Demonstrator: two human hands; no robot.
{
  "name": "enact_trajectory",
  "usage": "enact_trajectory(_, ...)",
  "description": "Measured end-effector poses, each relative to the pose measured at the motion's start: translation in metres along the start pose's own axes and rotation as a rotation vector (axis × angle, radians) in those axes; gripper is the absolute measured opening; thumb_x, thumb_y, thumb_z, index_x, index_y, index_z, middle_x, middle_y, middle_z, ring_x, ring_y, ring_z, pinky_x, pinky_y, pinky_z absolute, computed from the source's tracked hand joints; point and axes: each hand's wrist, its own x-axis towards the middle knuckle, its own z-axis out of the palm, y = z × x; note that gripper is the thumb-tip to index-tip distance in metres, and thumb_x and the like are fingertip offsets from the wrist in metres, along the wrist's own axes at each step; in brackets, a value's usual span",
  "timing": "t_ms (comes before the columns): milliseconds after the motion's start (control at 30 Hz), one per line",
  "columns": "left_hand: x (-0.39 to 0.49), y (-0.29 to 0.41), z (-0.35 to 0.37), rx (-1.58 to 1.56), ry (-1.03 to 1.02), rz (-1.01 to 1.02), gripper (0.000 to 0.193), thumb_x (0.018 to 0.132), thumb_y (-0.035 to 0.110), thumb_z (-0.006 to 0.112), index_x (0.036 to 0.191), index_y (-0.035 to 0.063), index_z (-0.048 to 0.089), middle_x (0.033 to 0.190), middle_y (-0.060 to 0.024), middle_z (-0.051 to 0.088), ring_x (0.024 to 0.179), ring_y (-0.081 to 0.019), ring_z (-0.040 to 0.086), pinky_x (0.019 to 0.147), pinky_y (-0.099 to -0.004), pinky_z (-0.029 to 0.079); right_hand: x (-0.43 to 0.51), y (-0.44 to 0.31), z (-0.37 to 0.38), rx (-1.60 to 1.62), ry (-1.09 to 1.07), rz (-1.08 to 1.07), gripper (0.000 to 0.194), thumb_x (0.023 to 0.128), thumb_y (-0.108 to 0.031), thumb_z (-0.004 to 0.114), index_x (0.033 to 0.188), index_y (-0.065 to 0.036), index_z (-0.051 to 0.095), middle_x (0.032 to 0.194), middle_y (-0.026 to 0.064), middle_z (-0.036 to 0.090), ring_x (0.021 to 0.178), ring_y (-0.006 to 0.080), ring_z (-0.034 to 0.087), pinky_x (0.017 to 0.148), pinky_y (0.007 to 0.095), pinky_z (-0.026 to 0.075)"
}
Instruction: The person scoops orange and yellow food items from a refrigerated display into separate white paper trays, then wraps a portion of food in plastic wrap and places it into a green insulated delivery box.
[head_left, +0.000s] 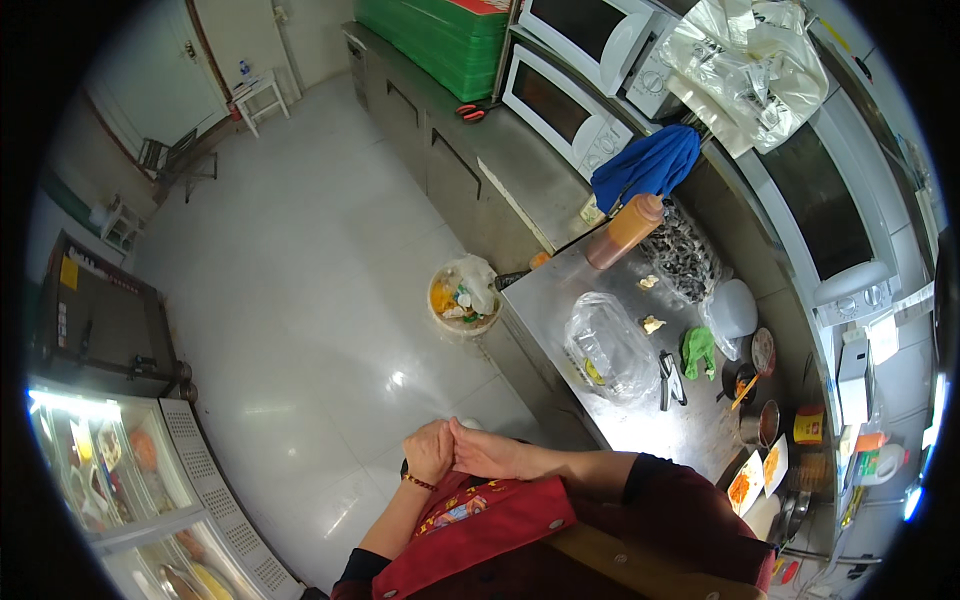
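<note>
My left hand (429, 453), with a beaded bracelet on its wrist, is clasped against my right hand (484, 451) in front of my red apron (480, 517). The fingers of both are curled in, and no object shows between them; the palms are hidden. To the right stands a steel counter (551, 289). On it lie a clear plastic bag (611, 349), a black-and-white handheld tool (671, 381) and a crumpled green cloth or glove (698, 351). An orange squeeze bottle (626, 231) is farther back, beside a bag of dark pieces (679, 251).
A lined waste bin (463, 296) stands on the tiled floor by the counter. White dishes of orange food (742, 486) sit at the right. Microwaves (566, 109), a hanging blue cloth (649, 165) and red-handled scissors (472, 112) are farther back. A lit display fridge (176, 487) stands at left.
</note>
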Motion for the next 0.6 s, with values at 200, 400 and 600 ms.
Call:
enact_trajectory(200, 0.051, -0.051, -0.034, -0.076, -0.107, 0.052, 0.035, 0.099, 0.018, 0.044, 0.069, 0.0014, 0.050, 0.062, -0.0189, 0.053, 0.056, -0.0396, 0.054, 0.053, -0.0465, 0.041, 0.052, -0.029, 0.027, -0.135, -0.130, -0.093, 0.066, 0.101, -0.059, 0.031, 0.145, -0.009, 0.034, 0.144, 0.0081, 0.044, 0.133, 0.0203, 0.042, 0.113, 0.0358, 0.031)
enact_trajectory(400, 0.097, -0.107, -0.084, -0.419, -0.272, -0.322, 0.049, 0.103, 0.028, 0.043, 0.065, -0.0015, 0.051, 0.058, -0.0173, 0.055, 0.051, -0.0287, 0.051, 0.054, -0.0407, 0.041, 0.100, -0.045, 0.078, -0.228, 0.051, -0.233, 0.073, 0.103, -0.055, 0.026, 0.149, 0.003, 0.026, 0.148, 0.0168, 0.042, 0.140, 0.0255, 0.036, 0.116, 0.0386, 0.030)
enact_trajectory(600, 0.140, -0.149, -0.135, -0.814, -0.399, -0.628, 0.045, 0.106, 0.038, 0.035, 0.081, 0.0045, 0.053, 0.066, -0.0021, 0.058, 0.057, -0.0175, 0.053, 0.052, -0.0312, 0.041, 0.135, -0.059, 0.107, 0.070, 0.326, -0.370, 0.069, 0.103, -0.053, 0.034, 0.146, 0.001, 0.034, 0.133, 0.0169, 0.056, 0.129, 0.0249, 0.049, 0.110, 0.0410, 0.037)
